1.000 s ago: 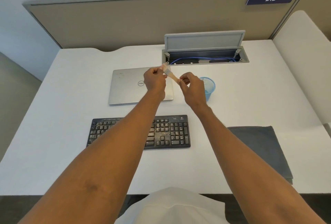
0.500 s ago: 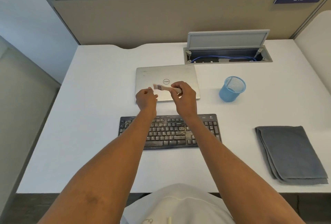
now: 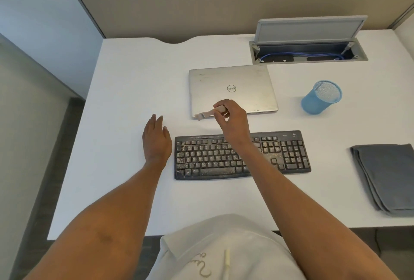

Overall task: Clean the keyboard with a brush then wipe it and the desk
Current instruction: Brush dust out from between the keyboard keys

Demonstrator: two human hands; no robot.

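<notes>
While a grit-speckled black computer keyboard (image 3: pixel 286 156) lies at the centre of the frame, the person's right hand (image 3: pixel 234 118) hovers just above its top edge. The fingers (image 3: pixel 226 103) are curled round the pale wooden handle of a small flat brush (image 3: pixel 206 114). The bristle end points toward the left of the frame, over the lower left corner of a closed silver laptop (image 3: pixel 230 82); whether it touches the lid cannot be told. The left hand (image 3: pixel 156 143) lies flat, fingers straight and holding nothing, on the white table (image 3: pixel 125 82) just left of the keyboard. A folded grey cloth (image 3: pixel 389 176) waits at the right edge, apart from the keyboard. A blue mesh pen cup (image 3: pixel 320 98) stands right of the laptop, and a grey cable hatch (image 3: pixel 309 28) is open at the upper right.

The step in hand appears to be bringing the brush down to the keys. Judging by the pale grit thick across the letter rows and number pad, no brushing seems done yet. To do it well, the bristles should likely run along the gaps between rows in short strokes one way, so the grit gathers at one edge rather than scattering over the table. The free left hand looks well placed to steady the keyboard's left end. A light touch should keep grit from being pushed under the keys.
</notes>
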